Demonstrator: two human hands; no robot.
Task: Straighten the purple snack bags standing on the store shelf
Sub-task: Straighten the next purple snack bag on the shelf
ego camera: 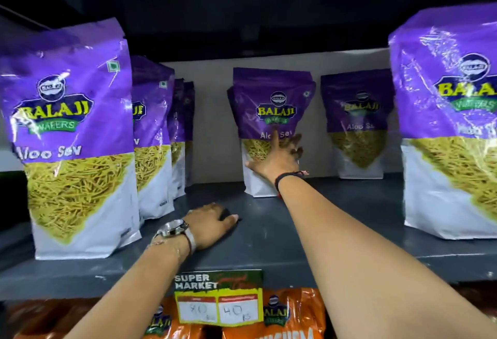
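Purple and white snack bags stand on a dark grey shelf (269, 252). A middle bag (271, 96) stands deep on the shelf, upright. My right hand (282, 154) reaches far in and lies spread on its front, fingers apart, index finger up on the label. My left hand (209, 227) rests palm down on the shelf board near the front, holding nothing. A large bag (72, 137) stands front left, with a row of more bags (153, 137) behind it. Another bag (357, 123) stands at the back right, and a big one (451, 123) at the front right.
A price tag (218, 297) reading "Super Market" hangs on the shelf's front edge. Orange snack bags (285, 314) fill the shelf below. The back wall (212, 123) shows between the left row and the middle bag. Above is dark.
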